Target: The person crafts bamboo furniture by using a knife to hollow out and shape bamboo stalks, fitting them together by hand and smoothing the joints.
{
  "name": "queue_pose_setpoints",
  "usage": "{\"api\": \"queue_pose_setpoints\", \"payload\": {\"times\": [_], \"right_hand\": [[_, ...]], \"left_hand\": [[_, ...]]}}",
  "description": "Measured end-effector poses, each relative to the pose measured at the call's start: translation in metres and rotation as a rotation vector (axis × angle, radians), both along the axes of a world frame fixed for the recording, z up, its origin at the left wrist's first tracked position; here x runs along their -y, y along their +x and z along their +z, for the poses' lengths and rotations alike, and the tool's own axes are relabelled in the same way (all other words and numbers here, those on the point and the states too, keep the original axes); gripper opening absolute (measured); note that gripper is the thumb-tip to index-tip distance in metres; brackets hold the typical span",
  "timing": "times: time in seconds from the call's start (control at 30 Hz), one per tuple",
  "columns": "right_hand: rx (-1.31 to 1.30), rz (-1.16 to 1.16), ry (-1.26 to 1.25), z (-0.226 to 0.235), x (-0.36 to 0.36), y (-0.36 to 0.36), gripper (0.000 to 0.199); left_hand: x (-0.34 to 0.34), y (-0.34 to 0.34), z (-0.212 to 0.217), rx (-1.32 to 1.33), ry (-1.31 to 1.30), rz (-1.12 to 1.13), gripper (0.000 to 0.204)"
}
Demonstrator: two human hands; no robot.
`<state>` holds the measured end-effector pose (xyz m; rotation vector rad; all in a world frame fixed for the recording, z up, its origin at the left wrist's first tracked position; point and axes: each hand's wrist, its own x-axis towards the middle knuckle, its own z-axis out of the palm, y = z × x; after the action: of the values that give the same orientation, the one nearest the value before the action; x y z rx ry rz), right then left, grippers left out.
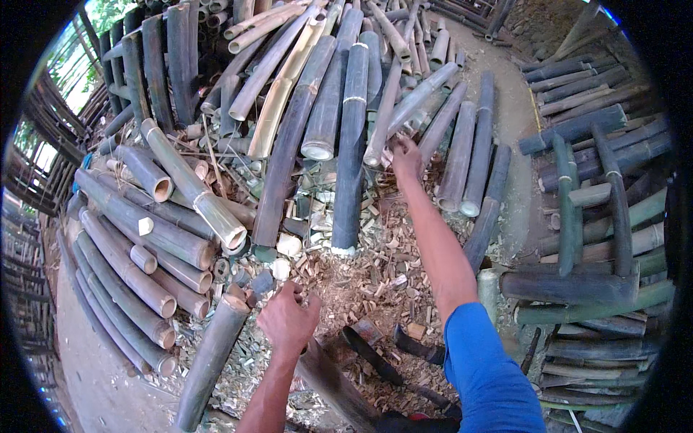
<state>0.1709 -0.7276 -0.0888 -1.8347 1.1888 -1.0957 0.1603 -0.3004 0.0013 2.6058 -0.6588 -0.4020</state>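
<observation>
My right hand (406,157) reaches far forward with its fingers closed at the lower end of a grey-green bamboo pole (424,97), which slants up to the right across other poles. Its fingertips are partly hidden. Close to me, my left hand (290,317) hovers over the wood chips with its fingers loosely curled, the thumb apart and nothing visible in it. An upright bamboo post (215,353) stands left of that hand, and another bamboo piece (336,386) lies under its wrist. A dark bamboo pole (351,155) points toward me between the two hands.
Cut bamboo poles (137,238) are stacked at the left, with more heaped at the back. A bamboo rack (570,289) and further piles stand at the right. Wood chips (375,289) cover the ground, where dark curved pieces (372,355) lie near me.
</observation>
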Motion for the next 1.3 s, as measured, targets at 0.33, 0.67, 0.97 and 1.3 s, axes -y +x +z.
{"api": "queue_pose_setpoints", "payload": {"times": [0.33,0.67,0.97,1.3], "right_hand": [[0.030,-0.166,0.387,-0.059,0.151,0.033,0.051],[0.832,0.421,0.924,0.050,0.015,-0.044,0.055],[0.114,0.041,0.677,0.042,0.014,-0.038,0.064],[-0.319,-0.097,0.182,-0.038,0.050,-0.061,0.058]], "left_hand": [[0.009,-0.001,0.008,-0.068,0.007,-0.067,0.033],[-0.003,0.006,0.004,-0.044,0.074,0.023,0.025],[-0.007,0.009,0.000,-0.030,0.089,0.047,0.031],[0.000,0.003,0.001,-0.013,0.124,0.029,0.032]]}}
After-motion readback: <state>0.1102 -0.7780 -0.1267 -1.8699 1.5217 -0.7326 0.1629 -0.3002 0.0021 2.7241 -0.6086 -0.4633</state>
